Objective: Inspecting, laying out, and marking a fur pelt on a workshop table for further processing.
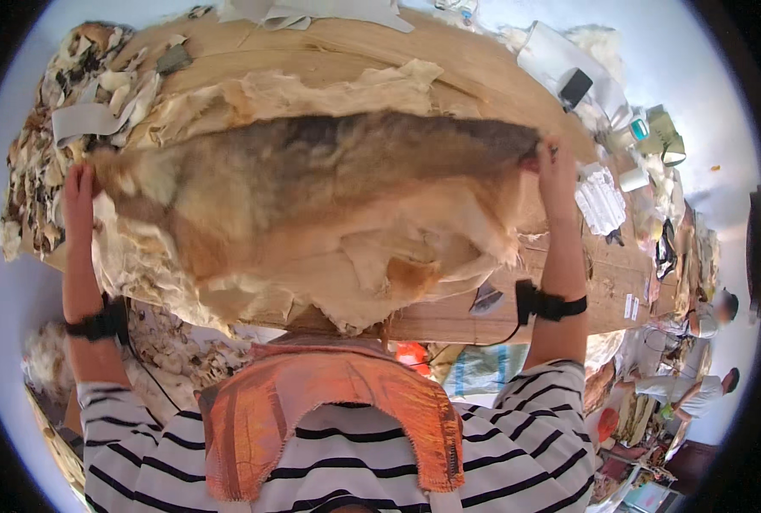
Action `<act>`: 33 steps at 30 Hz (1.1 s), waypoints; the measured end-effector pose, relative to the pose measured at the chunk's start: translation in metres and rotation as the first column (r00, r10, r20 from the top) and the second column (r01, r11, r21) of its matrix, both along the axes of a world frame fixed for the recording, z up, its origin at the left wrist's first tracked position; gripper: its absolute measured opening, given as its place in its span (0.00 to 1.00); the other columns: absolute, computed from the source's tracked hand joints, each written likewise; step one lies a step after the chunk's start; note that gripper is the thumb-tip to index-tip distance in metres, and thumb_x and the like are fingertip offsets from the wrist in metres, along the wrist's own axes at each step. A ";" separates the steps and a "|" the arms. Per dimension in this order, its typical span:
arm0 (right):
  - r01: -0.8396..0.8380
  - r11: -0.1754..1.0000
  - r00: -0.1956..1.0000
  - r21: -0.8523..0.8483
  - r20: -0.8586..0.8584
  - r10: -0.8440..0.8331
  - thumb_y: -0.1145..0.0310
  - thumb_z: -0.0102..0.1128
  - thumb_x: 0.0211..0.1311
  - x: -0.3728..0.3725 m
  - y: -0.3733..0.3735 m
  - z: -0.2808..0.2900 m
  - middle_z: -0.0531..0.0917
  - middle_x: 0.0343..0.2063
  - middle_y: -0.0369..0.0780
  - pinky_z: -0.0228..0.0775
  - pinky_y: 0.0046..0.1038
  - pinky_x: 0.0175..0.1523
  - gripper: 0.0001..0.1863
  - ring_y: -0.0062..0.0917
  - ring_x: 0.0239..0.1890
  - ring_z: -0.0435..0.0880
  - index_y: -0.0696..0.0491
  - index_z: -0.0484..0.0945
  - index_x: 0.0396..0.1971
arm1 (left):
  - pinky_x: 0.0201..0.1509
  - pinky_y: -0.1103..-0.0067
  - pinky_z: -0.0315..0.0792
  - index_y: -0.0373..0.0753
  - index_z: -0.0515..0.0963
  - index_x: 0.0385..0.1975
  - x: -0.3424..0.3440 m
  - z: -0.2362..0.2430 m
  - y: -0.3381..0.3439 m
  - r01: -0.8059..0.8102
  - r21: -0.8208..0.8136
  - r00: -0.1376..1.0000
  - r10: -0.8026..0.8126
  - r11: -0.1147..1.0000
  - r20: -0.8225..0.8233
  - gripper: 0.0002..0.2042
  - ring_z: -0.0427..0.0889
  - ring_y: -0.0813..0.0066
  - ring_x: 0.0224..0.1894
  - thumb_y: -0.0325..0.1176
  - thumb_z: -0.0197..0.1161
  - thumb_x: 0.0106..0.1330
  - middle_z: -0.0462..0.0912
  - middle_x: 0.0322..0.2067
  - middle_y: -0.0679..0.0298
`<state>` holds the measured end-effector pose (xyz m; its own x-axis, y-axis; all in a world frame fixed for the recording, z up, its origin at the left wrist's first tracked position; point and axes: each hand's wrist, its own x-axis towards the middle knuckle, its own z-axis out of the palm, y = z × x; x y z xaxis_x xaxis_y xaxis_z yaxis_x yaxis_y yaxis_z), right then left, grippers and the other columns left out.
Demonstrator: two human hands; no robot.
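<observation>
A long fur pelt (312, 171), tan with a dark brown band along its far edge, stretches between my two hands over the table. My left hand (81, 186) is closed on its left end. At the other end, my right hand (555, 175) pinches the dark corner. The pelt sags slightly between them. Beneath it lie more pale hides (346, 295), their edges showing on the near and far sides; how many layers there are I cannot tell.
Fur scraps (29, 184) heap at the table's left. On the right lie a black phone (574, 88), crumpled white paper (600, 201) and a white cup (633, 179). A dark blade-like piece (486, 299) rests near the front edge. Two people (704, 395) are far right.
</observation>
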<state>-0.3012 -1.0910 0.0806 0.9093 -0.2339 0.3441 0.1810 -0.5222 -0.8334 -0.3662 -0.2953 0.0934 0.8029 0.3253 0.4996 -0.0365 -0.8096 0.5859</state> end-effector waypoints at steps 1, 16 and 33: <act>0.009 1.000 0.995 -0.004 0.100 -0.009 0.74 0.51 0.70 0.005 0.006 0.026 0.79 0.27 0.39 0.77 0.25 0.33 0.03 0.22 0.29 0.85 0.57 0.71 0.40 | 0.40 0.82 0.69 0.36 0.75 0.48 0.022 0.016 0.004 -0.016 -0.060 1.000 0.015 0.998 -0.022 0.15 0.74 0.80 0.33 0.41 0.53 0.75 0.77 0.31 0.67; -0.014 0.902 0.975 -0.431 -0.204 -0.082 0.78 0.58 0.63 -0.163 0.025 -0.033 0.80 0.34 0.42 0.73 0.33 0.49 0.07 0.31 0.42 0.80 0.54 0.75 0.40 | 0.47 0.80 0.72 0.37 0.72 0.49 -0.103 -0.072 -0.005 -0.132 -0.431 0.987 0.080 0.893 -0.139 0.10 0.75 0.78 0.40 0.34 0.53 0.75 0.77 0.39 0.66; -0.260 0.592 0.963 -0.763 -0.253 0.097 0.54 0.51 0.68 -0.117 0.176 -0.091 0.61 0.70 0.43 0.43 0.42 0.74 0.32 0.40 0.72 0.56 0.45 0.59 0.70 | 0.42 0.69 0.78 0.42 0.75 0.51 -0.077 -0.138 -0.037 -0.268 -0.940 0.956 -0.066 0.211 -0.287 0.13 0.81 0.71 0.45 0.36 0.62 0.69 0.82 0.43 0.67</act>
<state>-0.4179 -0.9150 -0.0104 0.9623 0.2250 0.1528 0.2469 -0.9584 -0.1431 -0.4435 -0.3320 -0.0444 0.7412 0.5032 -0.4443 0.2534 0.4031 0.8794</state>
